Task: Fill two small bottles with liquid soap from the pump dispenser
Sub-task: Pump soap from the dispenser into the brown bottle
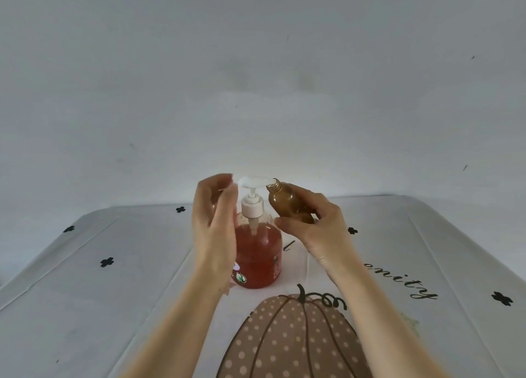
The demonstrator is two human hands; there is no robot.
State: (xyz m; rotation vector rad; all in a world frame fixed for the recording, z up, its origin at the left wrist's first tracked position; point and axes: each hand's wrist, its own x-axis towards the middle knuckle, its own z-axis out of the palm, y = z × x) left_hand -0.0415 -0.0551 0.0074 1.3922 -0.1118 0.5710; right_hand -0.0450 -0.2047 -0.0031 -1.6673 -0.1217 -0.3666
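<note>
Fingers of left hand straight, upright beside pump dispenser; right hand grips tilted amber bottle, mouth at spout.

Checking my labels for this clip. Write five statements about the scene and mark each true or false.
1. The right hand holds the bottle. True.
2. The bottle is capped. False: its threaded mouth is open, at the pump.
3. The dispenser lies on its side. False: it stands upright on the tablecloth.
4. The soap in the dispenser is reddish. True.
5. The left hand grips a second bottle. False: it is open, holding nothing, beside the pump.
</note>
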